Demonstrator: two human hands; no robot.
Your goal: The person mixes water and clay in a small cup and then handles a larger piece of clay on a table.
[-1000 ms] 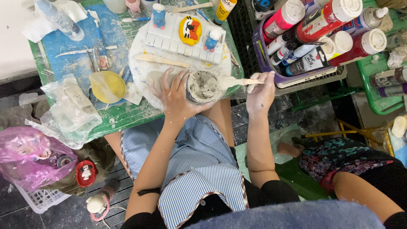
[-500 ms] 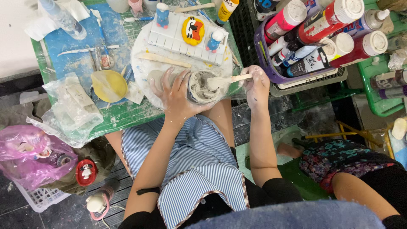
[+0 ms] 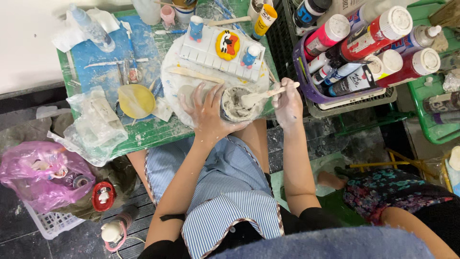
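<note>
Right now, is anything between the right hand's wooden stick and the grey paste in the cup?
Nothing visible. The right hand holds the wooden stick, whose tip already reaches into the open cup. The left hand grips the cup's side, clear of its mouth.

Bright, even light falls from above; shadows are soft and short (darkest on the floor point(image 3: 28, 235) under the counter point(image 3: 143, 136)); the white wall point(image 3: 24, 43) at top left is nearly blown out; focus is sharp throughout; edges bend slightly.
</note>
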